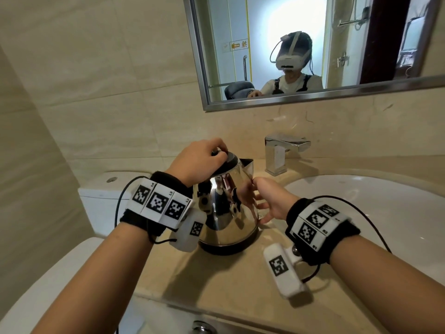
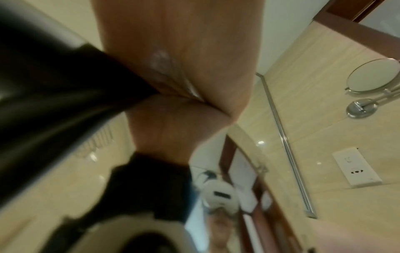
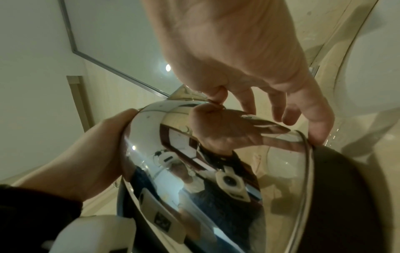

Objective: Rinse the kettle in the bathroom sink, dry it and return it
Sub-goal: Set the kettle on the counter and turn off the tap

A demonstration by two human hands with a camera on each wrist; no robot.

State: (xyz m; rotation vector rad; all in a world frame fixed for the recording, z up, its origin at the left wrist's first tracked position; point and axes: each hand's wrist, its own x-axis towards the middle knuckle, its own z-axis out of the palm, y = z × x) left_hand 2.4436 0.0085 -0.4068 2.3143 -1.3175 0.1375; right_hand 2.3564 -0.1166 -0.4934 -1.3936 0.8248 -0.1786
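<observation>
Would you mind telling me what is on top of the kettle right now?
A black lid sits on the kettle, and the left hand grips its knob from above. The knob is mostly covered by the fingers, and the inside cannot be seen.

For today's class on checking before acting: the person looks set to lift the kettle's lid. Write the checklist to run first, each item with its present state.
1. Kettle upright on the counter: ok.
2. Left hand on the lid knob: ok.
3. Right hand steadying the kettle body: ok, fingers rest against it.
4. Sink within reach beside the kettle: ok.
5. Faucet running: not ok, no water seen.
6. Water inside the kettle: cannot tell.
</observation>
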